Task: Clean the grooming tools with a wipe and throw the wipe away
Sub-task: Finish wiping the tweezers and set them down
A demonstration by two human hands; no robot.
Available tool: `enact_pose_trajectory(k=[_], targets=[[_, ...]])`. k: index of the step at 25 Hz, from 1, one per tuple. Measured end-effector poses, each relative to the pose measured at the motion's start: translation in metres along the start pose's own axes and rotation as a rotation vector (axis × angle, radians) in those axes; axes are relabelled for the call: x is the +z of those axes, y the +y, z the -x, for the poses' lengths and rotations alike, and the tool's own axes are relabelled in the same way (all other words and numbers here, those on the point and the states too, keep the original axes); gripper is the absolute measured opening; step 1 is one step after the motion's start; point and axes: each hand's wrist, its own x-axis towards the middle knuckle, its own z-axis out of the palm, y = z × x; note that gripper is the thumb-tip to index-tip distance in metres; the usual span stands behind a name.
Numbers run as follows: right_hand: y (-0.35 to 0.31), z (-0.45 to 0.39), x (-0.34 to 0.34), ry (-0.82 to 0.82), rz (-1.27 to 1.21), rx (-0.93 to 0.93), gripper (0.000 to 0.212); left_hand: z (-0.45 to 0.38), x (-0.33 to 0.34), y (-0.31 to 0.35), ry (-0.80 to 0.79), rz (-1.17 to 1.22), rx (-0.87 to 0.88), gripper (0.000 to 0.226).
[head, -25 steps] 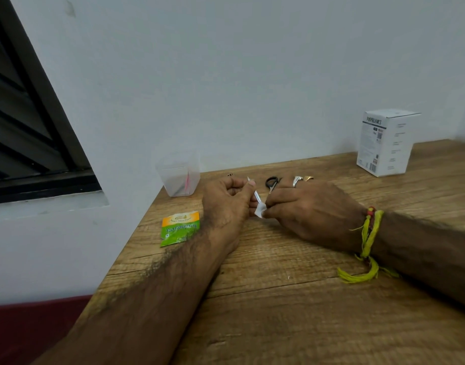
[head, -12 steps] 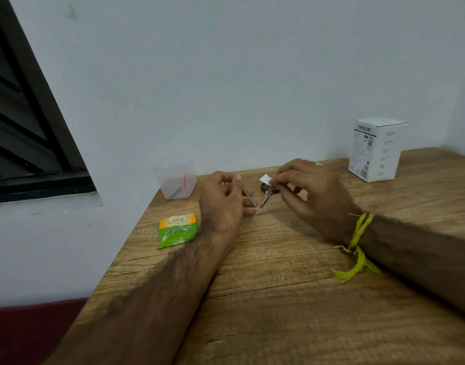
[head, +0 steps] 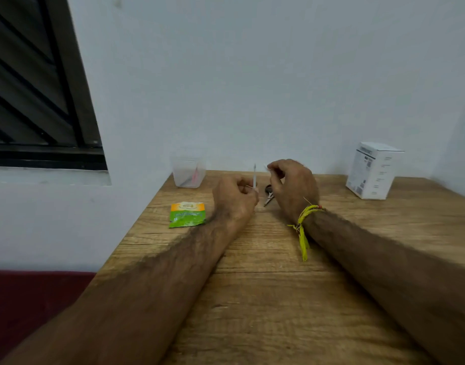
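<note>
My left hand (head: 235,198) is closed around a thin metal grooming tool (head: 254,175), which stands upright above my fingers. My right hand (head: 292,185) hovers just to its right and pinches a small white wipe (head: 265,167) between thumb and forefinger, level with the tool's tip and a little apart from it. Small dark-handled scissors (head: 268,196) lie on the wooden table (head: 278,299) between my two hands, partly hidden by my right hand. Any other tools are out of sight behind my hands.
A green and orange wipe sachet (head: 187,214) lies on the table left of my left hand. A clear plastic cup (head: 188,172) with a pink item inside stands by the wall. A white box (head: 374,169) stands at the back right. The table's left edge drops off beside the sachet.
My left hand has turned the thin tool from lying slanted to standing upright. My right hand has lifted the wipe up beside the tool's tip. The view has shifted upward.
</note>
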Motion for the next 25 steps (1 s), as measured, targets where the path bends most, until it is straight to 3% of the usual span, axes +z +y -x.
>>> enact_pose_trajectory(k=[3,9,14,18,25], targets=[[-0.005,-0.004,0.015,-0.032,0.034,-0.017,0.014,-0.002,-0.004,-0.002,0.018,-0.119,0.057,0.022],[0.002,-0.003,0.016,-0.050,0.049,-0.126,0.013,-0.013,-0.018,0.006,0.154,-0.316,0.076,0.020],[0.002,-0.003,0.013,-0.057,0.031,-0.145,0.015,-0.048,-0.079,0.039,0.487,-0.520,0.190,0.030],[0.006,-0.006,0.011,-0.051,0.024,-0.086,0.015,-0.095,-0.101,0.051,0.367,-0.793,0.039,0.025],[0.009,-0.010,0.010,-0.050,0.019,-0.047,0.016,-0.130,-0.085,0.042,0.344,-0.980,-0.153,0.021]])
